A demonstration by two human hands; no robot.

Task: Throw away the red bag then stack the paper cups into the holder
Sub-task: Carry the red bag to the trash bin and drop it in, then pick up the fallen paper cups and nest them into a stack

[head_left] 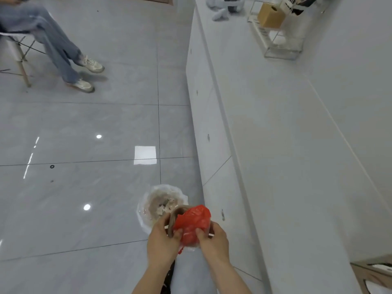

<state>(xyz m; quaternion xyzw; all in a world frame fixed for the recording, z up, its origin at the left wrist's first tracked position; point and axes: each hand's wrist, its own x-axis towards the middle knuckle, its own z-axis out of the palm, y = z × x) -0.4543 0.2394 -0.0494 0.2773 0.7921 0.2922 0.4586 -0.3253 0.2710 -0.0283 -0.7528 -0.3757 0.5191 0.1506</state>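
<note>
A crumpled red plastic bag (193, 224) is held low in front of me, over the floor beside the white counter. My left hand (162, 240) grips its left side, along with a brownish curved rim. My right hand (214, 240) pinches the bag's right side. Just beyond the hands, a small bin lined with clear plastic (161, 203) stands on the floor with scraps inside. A clear acrylic holder (282, 45) stands far back on the counter, with white cup-like shapes inside it; they are too blurred to tell.
A long white counter (275, 145) with cabinet fronts runs along the right. A brown box (271, 15) sits beside the holder. A seated person's legs and shoes (84, 71) and a chair are at the far left on the grey tiled floor.
</note>
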